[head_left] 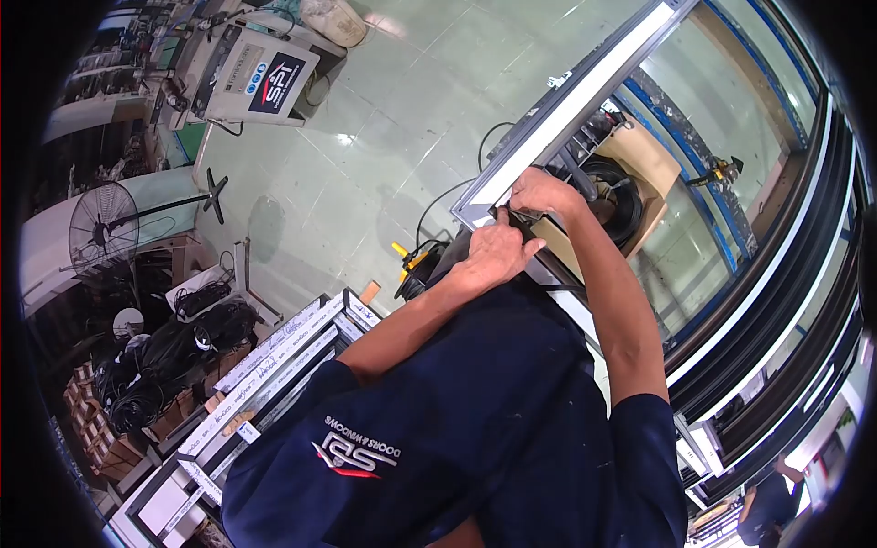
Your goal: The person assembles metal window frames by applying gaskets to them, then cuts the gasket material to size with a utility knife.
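Note:
A long window or door frame (585,105) with a white strip along its face runs diagonally toward the upper right. Both of my hands are at its near-left corner (473,208). My left hand (498,254) presses its index finger against the corner, with the thumb spread out to the side. Just above it, my right hand (545,196) has its fingers pinched together at the inner edge of the frame. A small dark piece shows between the two hands, too covered to name. What the right fingertips pinch is hidden.
Inside the frame's opening, a cardboard box (660,173) holds black coils (626,205). A blue-edged stand (731,247) lies beyond it. More dark profiles (776,320) stack at the right. Wrapped profiles (265,384), a fan (103,228) and a machine (265,78) stand left. A co-worker (767,511) is at lower right.

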The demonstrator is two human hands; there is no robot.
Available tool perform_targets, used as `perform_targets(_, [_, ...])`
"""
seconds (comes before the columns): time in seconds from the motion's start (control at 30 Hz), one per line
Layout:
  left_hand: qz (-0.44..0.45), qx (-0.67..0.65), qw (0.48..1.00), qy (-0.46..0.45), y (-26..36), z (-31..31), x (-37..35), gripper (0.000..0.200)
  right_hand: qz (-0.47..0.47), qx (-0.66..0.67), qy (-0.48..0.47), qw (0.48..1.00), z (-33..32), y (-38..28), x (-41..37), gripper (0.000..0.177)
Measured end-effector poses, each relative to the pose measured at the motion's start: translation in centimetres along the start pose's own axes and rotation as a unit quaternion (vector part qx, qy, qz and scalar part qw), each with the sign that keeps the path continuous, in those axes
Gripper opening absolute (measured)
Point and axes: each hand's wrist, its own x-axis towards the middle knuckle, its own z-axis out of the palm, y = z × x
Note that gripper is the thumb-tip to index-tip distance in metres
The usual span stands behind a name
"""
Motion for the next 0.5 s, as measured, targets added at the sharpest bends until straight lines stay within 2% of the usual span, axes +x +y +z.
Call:
perform_targets(0.03, [0.005, -0.003, 1.0, 0.013, -0.2, 0.1, -0.1, 0.066, -0.003, 0.013, -0.005, 1.0, -0.2, -0.6, -0.4, 0.02])
perform_targets(0.13, [0.006, -0.023, 1.0, -0.006, -0.3, -0.5, 0.0, 0.062, 0.099, 0.047, -0.068, 0.992, -1.1, -2.6, -1.2, 0.022])
perform_targets(0.23, [0.013, -0.038, 0.999, -0.025, -0.4, -1.1, -0.1, 0.057, 0.077, 0.057, -0.061, 0.994, -1.8, -5.3, -2.8, 0.014])
perform_targets(0.33, [0.018, -0.081, 0.996, -0.023, -1.1, -1.1, 0.0, 0.054, 0.086, 0.024, -0.076, 0.993, -2.2, -4.8, -2.8, 0.015])
perform_targets(0.43, [0.011, -0.115, 0.992, -0.052, -1.3, -1.7, 0.3, 0.052, 0.04, -0.014, -0.077, 0.996, -2.4, -4.0, -2.5, 0.016])
perform_targets(0.5, [0.004, -0.14, 0.988, -0.069, -1.3, -2.5, 0.2, 0.053, 0.054, 0.02, -0.093, 0.994, -2.5, -3.7, -2.6, 0.016])
